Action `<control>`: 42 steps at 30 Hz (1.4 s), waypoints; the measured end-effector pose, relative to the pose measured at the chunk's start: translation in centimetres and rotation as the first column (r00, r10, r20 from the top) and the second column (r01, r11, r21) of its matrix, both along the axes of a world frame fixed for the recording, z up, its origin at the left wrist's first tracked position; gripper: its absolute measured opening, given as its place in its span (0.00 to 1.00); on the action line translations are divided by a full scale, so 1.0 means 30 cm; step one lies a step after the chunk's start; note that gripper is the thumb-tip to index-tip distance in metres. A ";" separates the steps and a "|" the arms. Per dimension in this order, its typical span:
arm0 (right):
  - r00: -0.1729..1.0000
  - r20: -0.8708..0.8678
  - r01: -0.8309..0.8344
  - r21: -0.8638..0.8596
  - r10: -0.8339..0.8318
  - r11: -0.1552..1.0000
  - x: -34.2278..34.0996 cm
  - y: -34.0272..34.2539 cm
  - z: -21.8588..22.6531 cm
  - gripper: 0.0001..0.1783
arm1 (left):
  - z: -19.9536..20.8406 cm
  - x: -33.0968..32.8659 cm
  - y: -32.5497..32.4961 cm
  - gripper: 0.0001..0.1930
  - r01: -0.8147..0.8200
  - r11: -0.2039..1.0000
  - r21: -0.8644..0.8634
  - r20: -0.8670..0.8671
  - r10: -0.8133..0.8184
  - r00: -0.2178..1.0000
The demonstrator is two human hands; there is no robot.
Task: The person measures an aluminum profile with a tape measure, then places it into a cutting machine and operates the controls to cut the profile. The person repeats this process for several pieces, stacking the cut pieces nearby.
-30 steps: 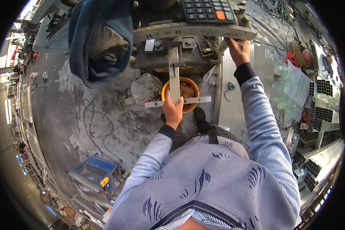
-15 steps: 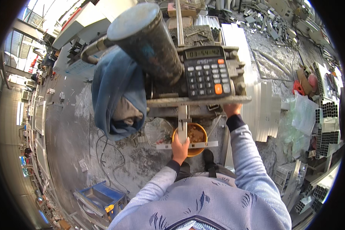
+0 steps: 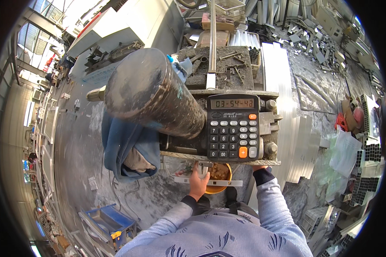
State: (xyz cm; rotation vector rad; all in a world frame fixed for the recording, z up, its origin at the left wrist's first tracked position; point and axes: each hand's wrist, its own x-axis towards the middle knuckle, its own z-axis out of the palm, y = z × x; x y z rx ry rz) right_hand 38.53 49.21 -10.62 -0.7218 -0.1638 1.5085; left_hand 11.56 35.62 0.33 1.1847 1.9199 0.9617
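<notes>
My left hand (image 3: 197,186) is closed around the end of a flat pale metal bar (image 3: 203,168) that comes out from under the machine's front edge. A pale strip (image 3: 227,183) lies crosswise by this hand, over an orange bucket (image 3: 221,187) holding brownish bits. My right hand (image 3: 260,167) is at the underside of the machine's front edge, right of the bar; its fingers are hidden. On the machine (image 3: 240,162) above both hands lies a black calculator (image 3: 233,128) with orange keys. A thick dark cylinder (image 3: 158,94) leans up beside it.
Blue cloth (image 3: 126,145) hangs left of the machine. A blue tool cart (image 3: 111,220) stands on the floor at lower left. Long pale metal profiles (image 3: 283,107) lie along the right side. Metal offcuts (image 3: 317,51) are heaped at the far right.
The view has shifted, so the machine, cylinder and calculator sit lower in it. My left hand shows closer to the front edge, with less bar visible. My right hand stays at the edge.
</notes>
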 end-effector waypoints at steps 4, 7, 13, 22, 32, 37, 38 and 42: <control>0.995 0.091 -0.042 -0.037 0.045 0.998 0.026 -0.023 0.022 0.17 | -0.006 0.001 0.026 0.29 0.014 1.000 0.008 -0.096 -0.013 0.995; 0.990 0.131 -0.044 -0.045 0.049 0.998 0.013 -0.016 0.081 0.12 | 0.002 0.002 0.027 0.26 0.011 1.000 -0.002 -0.138 -0.011 0.990; 0.942 0.320 0.120 -0.042 -0.101 0.992 -0.067 0.036 0.199 0.06 | 0.011 -0.006 0.019 0.27 0.019 0.998 -0.067 -0.058 -0.023 0.998; -0.033 0.871 -0.201 0.475 -0.491 0.857 -0.054 0.110 0.355 0.08 | 0.016 -0.020 0.036 0.29 0.046 0.991 -0.128 -0.019 -0.049 0.999; -0.372 0.864 -0.174 0.294 -0.339 0.940 -0.025 0.152 0.386 0.08 | -0.014 -0.049 -0.013 0.47 0.168 0.986 -0.001 -0.244 -0.164 0.956; -0.173 0.929 -0.124 0.308 -0.326 0.943 -0.017 0.151 0.480 0.12 | -0.028 -0.050 -0.051 0.28 0.197 0.978 -0.073 -0.262 -0.209 0.942; -0.216 0.925 -0.121 0.292 -0.312 0.949 -0.017 0.156 0.489 0.13 | -0.024 -0.047 -0.050 0.24 0.191 0.981 -0.046 -0.263 -0.196 0.945; -0.260 0.890 -0.100 0.360 -0.374 0.927 -0.001 0.199 0.483 0.12 | 0.000 -0.033 -0.042 0.23 0.166 0.982 -0.088 -0.245 -0.183 0.952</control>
